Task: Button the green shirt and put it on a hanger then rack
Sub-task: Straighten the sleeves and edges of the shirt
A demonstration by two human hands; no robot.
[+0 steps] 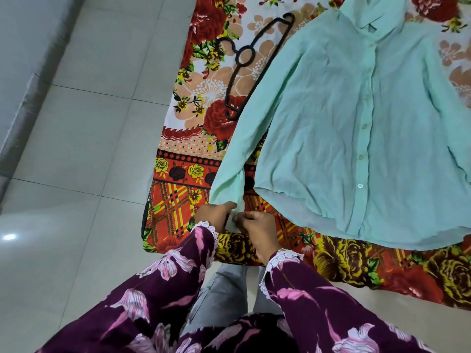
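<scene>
A green shirt (344,118) lies flat on a floral bedsheet (183,154), front buttoned. Both hands, left hand (216,215) and right hand (257,230), pinch its near sleeve cuff (233,220), apparently to fasten it. A black hanger (251,62) waits beside the shirt.

shirt (356,128) on bedsheet (183,174), hanger (254,59) left

Mint-green button-front shirt (356,123): right sleeve and collar top cut off by frame edges. Black plastic hanger (251,64): lower arm partly hidden under shirt. Cuff button: concealed between hands.
</scene>
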